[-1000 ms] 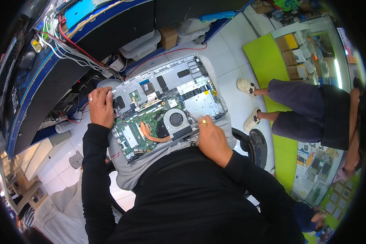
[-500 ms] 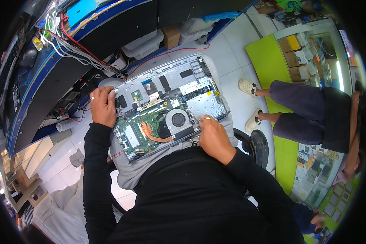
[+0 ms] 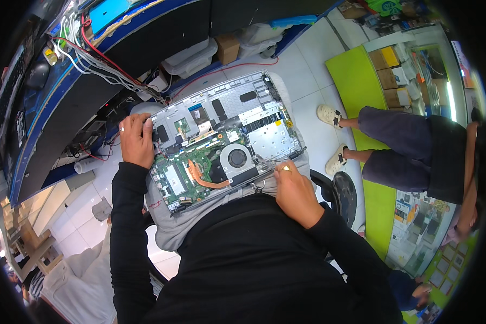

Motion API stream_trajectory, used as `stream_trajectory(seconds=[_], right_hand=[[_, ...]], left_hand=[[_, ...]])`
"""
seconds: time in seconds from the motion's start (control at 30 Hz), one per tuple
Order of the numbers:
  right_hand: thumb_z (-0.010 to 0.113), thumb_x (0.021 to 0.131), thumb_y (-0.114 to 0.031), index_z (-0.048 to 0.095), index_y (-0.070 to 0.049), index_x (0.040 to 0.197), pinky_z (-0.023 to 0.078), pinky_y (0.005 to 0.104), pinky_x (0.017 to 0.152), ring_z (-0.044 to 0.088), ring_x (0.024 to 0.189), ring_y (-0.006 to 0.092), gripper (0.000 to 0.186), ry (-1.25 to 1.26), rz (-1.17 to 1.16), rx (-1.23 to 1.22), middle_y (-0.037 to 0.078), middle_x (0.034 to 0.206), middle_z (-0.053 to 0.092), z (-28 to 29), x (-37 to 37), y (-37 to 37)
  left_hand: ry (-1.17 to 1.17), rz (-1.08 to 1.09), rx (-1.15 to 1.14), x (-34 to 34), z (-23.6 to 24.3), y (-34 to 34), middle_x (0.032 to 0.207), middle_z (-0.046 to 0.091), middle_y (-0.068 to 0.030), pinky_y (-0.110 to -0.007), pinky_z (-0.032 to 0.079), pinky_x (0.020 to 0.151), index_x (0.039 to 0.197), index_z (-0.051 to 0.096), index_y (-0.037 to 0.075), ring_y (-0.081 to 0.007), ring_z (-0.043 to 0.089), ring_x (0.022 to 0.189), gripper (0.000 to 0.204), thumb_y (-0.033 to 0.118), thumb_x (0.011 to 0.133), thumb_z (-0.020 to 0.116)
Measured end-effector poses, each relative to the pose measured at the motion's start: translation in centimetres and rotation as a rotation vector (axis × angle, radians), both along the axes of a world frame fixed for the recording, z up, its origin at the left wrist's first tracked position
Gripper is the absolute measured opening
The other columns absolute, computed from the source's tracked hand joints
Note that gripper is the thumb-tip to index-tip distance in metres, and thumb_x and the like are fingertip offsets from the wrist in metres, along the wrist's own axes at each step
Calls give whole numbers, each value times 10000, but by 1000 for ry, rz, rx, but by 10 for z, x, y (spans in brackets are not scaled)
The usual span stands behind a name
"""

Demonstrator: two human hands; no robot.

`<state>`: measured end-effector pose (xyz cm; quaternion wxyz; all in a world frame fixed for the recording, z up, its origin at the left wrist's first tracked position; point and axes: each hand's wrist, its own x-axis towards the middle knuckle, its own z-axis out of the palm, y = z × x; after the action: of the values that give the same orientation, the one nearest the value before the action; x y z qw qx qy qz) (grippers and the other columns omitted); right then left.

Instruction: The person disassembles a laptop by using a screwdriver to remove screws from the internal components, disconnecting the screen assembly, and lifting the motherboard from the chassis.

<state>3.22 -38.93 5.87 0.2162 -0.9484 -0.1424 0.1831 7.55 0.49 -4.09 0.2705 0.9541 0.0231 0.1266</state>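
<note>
An opened laptop chassis (image 3: 200, 120) lies tilted across my lap, its insides facing up. It shows a green circuit board (image 3: 204, 156), a copper heat pipe (image 3: 198, 175) and a round cooling fan (image 3: 236, 157). My left hand (image 3: 137, 141) grips the chassis at its upper left edge, fingers curled over the rim. At the near right edge, my right hand (image 3: 297, 193) is closed around a thin metal tool (image 3: 264, 160), possibly tweezers. The tool's tip reaches toward the area beside the fan; its exact contact is too small to make out.
A workbench (image 3: 54, 119) with bundled cables (image 3: 100, 75) rises at the left. Plastic bins (image 3: 191, 58) and a cardboard box (image 3: 228, 48) sit under it. A person in dark shorts (image 3: 397, 135) stands at the right before a green-trimmed display case (image 3: 356, 75). A chair (image 3: 343, 197) is beside me.
My right hand has moved slightly right along the chassis's near edge, with the thin tool now lying flatter. My left hand and the laptop chassis have hardly moved.
</note>
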Motion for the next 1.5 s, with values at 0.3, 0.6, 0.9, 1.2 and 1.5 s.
stream_trajectory(seconds=[0.3,0.6,0.9,1.2,1.5], right_hand=[[572,1007,-46,588,32,1039,523,562,726,657,794,480,86,25,-21,-4,224,1055,644,-9,-9,-6],[577,996,-38,586,26,1029,523,553,707,654,772,464,72,-33,45,8,225,1041,635,-18,-4,-8],[548,980,-72,620,3,1046,564,470,646,702,743,337,123,-197,283,-173,177,1001,614,-12,13,-15],[626,888,-60,635,-12,949,568,425,562,708,630,311,78,-185,431,-215,171,892,635,22,45,-1],[636,877,-52,635,-10,911,573,394,538,719,625,286,54,-224,474,-248,168,842,638,29,50,7]], left_hand=[[-11,11,-9,2,0,-1,1099,641,-148,-449,407,1020,1152,705,36,-355,572,1092,267,249,1080,559],[-10,14,7,0,-1,2,1089,640,-151,-454,412,1007,1154,708,33,-357,575,1080,275,255,1078,564],[5,24,2,1,0,0,1084,635,-151,-454,411,1009,1154,707,34,-360,571,1082,289,270,1086,554],[5,27,-10,2,0,-1,1098,637,-154,-453,414,1011,1156,708,37,-363,566,1094,291,275,1085,557],[-2,23,1,3,1,-2,1093,639,-157,-451,417,1005,1154,707,36,-367,564,1087,278,266,1077,570]])
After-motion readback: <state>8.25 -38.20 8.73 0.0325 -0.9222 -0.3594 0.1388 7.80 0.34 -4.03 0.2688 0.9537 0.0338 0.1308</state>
